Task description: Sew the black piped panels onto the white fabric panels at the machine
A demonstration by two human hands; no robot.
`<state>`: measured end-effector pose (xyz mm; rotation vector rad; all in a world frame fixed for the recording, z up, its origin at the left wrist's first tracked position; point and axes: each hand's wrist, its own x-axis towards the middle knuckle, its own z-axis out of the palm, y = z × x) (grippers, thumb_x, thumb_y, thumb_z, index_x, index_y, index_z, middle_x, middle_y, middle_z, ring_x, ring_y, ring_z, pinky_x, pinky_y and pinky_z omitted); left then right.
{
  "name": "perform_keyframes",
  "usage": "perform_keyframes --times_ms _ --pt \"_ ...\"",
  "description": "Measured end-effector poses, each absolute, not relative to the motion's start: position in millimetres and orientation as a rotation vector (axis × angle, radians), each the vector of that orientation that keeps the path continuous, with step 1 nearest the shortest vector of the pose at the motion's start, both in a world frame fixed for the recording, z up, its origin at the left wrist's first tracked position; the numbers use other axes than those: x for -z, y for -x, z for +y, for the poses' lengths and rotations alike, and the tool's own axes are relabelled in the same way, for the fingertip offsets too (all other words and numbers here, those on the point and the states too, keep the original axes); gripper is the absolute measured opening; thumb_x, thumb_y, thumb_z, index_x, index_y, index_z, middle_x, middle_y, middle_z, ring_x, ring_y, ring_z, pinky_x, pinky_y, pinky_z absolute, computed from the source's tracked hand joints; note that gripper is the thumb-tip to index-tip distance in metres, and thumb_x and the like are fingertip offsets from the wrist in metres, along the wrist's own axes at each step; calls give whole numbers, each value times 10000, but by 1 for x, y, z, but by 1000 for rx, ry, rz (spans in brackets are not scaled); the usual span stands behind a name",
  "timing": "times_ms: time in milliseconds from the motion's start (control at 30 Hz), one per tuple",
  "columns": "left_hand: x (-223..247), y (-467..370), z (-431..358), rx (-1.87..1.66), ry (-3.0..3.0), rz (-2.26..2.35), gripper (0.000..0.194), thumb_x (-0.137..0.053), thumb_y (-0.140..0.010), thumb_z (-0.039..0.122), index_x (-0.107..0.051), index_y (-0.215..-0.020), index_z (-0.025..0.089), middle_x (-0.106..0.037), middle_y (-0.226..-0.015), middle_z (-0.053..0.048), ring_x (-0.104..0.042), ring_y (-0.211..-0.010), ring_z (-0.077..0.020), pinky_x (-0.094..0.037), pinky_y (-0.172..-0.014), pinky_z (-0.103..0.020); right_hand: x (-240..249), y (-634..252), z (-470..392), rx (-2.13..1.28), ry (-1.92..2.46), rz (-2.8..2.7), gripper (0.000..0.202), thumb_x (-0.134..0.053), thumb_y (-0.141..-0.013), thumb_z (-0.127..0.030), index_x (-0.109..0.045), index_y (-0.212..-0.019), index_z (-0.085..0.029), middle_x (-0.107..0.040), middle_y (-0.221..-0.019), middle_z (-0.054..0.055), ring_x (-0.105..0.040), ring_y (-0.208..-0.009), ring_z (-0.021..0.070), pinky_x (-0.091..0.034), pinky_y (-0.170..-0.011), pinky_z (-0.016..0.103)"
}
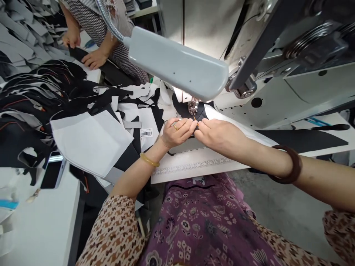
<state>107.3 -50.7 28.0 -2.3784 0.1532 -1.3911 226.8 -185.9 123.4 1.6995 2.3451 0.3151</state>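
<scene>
My left hand (180, 132) and my right hand (217, 135) meet just in front of the presser foot (193, 107) of a sewing machine. Both are closed in a pinch, fingertips nearly touching. Between them shows a thin orange strip (195, 119), which both hands seem to grip. Under the foot and around my fingertips lies a black fabric piece (180, 105), partly covered by the hands. A white piece (235, 123) extends from it beneath my right forearm. The needle tip is too small to make out.
A grey lamp head (177, 62) hangs low over the foot. Printed ruler marks (194, 166) run along the table's front edge. Black and white cut pieces (91, 140) pile up leftward, near a phone (54, 170). Beyond, a co-worker's hands (95, 59) rest on dark fabric.
</scene>
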Motion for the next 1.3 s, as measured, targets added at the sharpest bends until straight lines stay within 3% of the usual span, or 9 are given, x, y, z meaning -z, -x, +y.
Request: perform_keyframes --times_ms 200,500,600,700,767,867,967,1167,1300 --pt "-20 -104 -45 1252 2634 -24 265 -429 -892 159 -623 -1046 251 -713 -899 -13 -661 -839 -132 -465 -772 -320 -128 -233 -180 -257 -1751 2331 244 -307 -789 1 -485 -695 -136 -539 -680 63 -445 -611 141 -178 -546 255" --pt "-47 -110 -40 1215 2559 279 223 -430 -885 124 -567 -717 177 -699 -981 -19 -631 -855 -109 -469 -688 -267 -112 -228 -188 -398 -1867 2367 262 -286 -812 -25 -485 -683 -136 -527 -665 55 -387 -588 122 -143 -548 265" --pt "-54 -109 -41 1173 2596 431 248 -462 -884 150 -497 -638 164 -690 -1000 -28 -624 -865 -116 -459 -663 -252 -116 -230 -201 -192 -2032 2200 145 -423 -836 -247 -530 -806 -154 -518 -622 34 -278 -514 91 -113 -545 255" --pt "-55 -108 -43 1120 2666 401 252 -479 -899 225 -476 -653 167 -686 -963 -41 -623 -788 -106 -432 -649 -253 -131 -240 -206 130 -2176 1891 345 -539 -742 -517 -550 -849 -190 -508 -578 18 -150 -484 66 -131 -529 242" --pt "-55 -107 -45 1063 2755 326 245 -458 -911 274 -486 -689 173 -682 -945 -41 -615 -748 -103 -415 -652 -262 -140 -248 -205 244 -2182 1811 365 -550 -713 -559 -557 -743 -195 -516 -598 28 -157 -491 66 -159 -533 252" --pt "-57 -109 -47 982 2795 176 197 -417 -916 298 -545 -825 181 -671 -807 -27 -588 -679 -119 -387 -634 -279 -141 -256 -205 281 -2106 1919 345 -586 -693 -505 -528 -614 -175 -505 -597 32 -225 -533 76 -196 -581 260" --pt "-61 -112 -49 959 2733 113 194 -416 -895 264 -582 -948 179 -642 -700 -8 -551 -630 -132 -350 -600 -282 -121 -252 -215 434 -2135 2031 173 -539 -723 -354 -537 -737 -182 -506 -610 13 -317 -567 90 -202 -580 233" --pt "-59 -110 -49 1067 2725 122 167 -443 -877 220 -601 -923 192 -671 -764 7 -539 -653 -123 -343 -632 -274 -74 -229 -235 362 -2471 2133 108 -388 -737 -210 -472 -791 -167 -562 -887 51 -460 -763 128 -209 -539 218" --pt "-58 -109 -47 1076 2786 138 151 -446 -879 208 -594 -854 193 -679 -820 3 -542 -697 -127 -346 -663 -279 -78 -231 -230 647 -2681 2029 187 -393 -709 -238 -455 -874 -175 -530 -737 18 -421 -602 107 -229 -528 214"
